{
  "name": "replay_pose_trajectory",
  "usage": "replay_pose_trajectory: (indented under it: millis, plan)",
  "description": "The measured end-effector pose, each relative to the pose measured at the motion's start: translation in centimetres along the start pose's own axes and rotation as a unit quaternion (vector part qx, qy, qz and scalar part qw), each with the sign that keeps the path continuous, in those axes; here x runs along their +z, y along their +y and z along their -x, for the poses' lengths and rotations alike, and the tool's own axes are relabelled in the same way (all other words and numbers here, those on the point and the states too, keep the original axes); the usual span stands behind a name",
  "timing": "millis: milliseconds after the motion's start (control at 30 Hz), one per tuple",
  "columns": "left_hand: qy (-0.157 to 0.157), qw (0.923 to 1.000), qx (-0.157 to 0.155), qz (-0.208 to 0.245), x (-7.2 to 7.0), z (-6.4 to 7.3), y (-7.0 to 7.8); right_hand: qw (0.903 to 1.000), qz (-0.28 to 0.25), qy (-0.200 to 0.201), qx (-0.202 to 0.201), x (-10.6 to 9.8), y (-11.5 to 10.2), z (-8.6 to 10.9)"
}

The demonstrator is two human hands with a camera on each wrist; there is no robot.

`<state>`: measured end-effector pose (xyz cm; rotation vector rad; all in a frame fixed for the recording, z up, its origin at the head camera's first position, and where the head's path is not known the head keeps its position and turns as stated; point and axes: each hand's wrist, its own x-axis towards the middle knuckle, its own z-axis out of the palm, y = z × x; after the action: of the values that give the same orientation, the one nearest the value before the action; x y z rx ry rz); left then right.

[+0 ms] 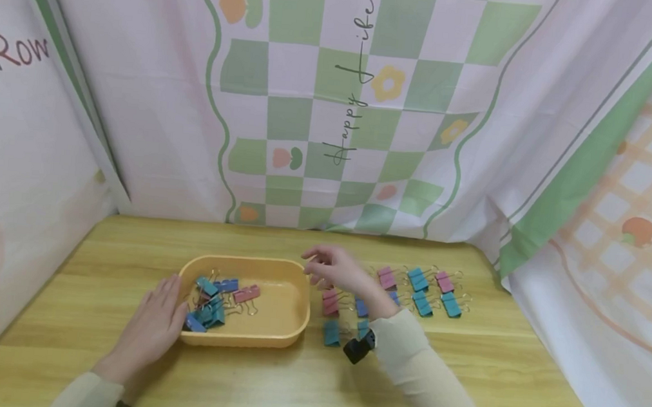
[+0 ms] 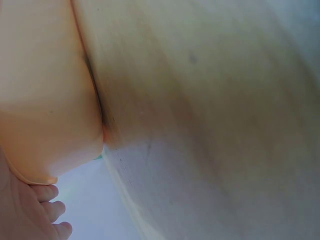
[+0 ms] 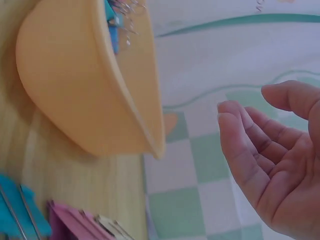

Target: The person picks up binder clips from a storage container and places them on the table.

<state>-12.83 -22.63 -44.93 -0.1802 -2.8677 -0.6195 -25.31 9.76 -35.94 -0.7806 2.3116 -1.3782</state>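
Observation:
A yellow plastic basin [image 1: 241, 341] stands on the table and holds several binder clips [image 1: 213, 312], heaped toward its left end. Another binder clip, pink [image 1: 247, 294], lies nearer the basin's middle. My left hand [image 1: 154, 316] rests against the basin's left side with fingers extended; the left wrist view shows its fingertips [image 2: 52, 210] beside the basin wall [image 2: 50, 100]. Over the basin's right rim hovers my right hand [image 1: 340, 272]. In the right wrist view its fingers [image 3: 240, 145] are loosely bent, thumb apart, nothing between them.
Right of the basin, several pink, teal and blue binder clips lie in rough rows, including a teal one [image 1: 332, 333] and a pink one [image 1: 444, 281]. My right forearm covers part of them. Printed curtains [image 1: 287, 116] close off the back and sides of the wooden table [image 1: 263, 392].

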Motion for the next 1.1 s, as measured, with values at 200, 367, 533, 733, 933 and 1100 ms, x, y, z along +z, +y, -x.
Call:
replay_pose_trajectory:
  millis: [200,367,533,733,933,1100]
  plan:
    - [-0.003,1.0000,-0.002,-0.003,0.0,0.0,0.0,0.9994,-0.027,-0.019,0.008,2.0,-0.1,-1.2]
    - [-0.008,1.0000,-0.005,-0.002,-0.1,0.1,0.0,0.9992,-0.027,-0.030,0.009,3.3,-0.3,-2.0]
    - [-0.007,1.0000,-0.004,-0.002,-0.2,0.0,0.1,0.9981,-0.046,-0.036,0.018,4.7,-0.3,-2.4]
    - [-0.007,1.0000,-0.003,0.000,-0.2,0.1,0.2,0.9966,-0.069,-0.029,0.035,6.4,0.3,-3.3]
    - [-0.007,1.0000,-0.005,-0.002,-0.2,0.1,0.1,0.9943,-0.086,-0.036,0.051,8.0,0.8,-3.9]
    - [-0.004,1.0000,-0.005,-0.001,-0.1,0.0,0.1,0.9923,-0.102,-0.041,0.057,9.0,1.1,-4.1]
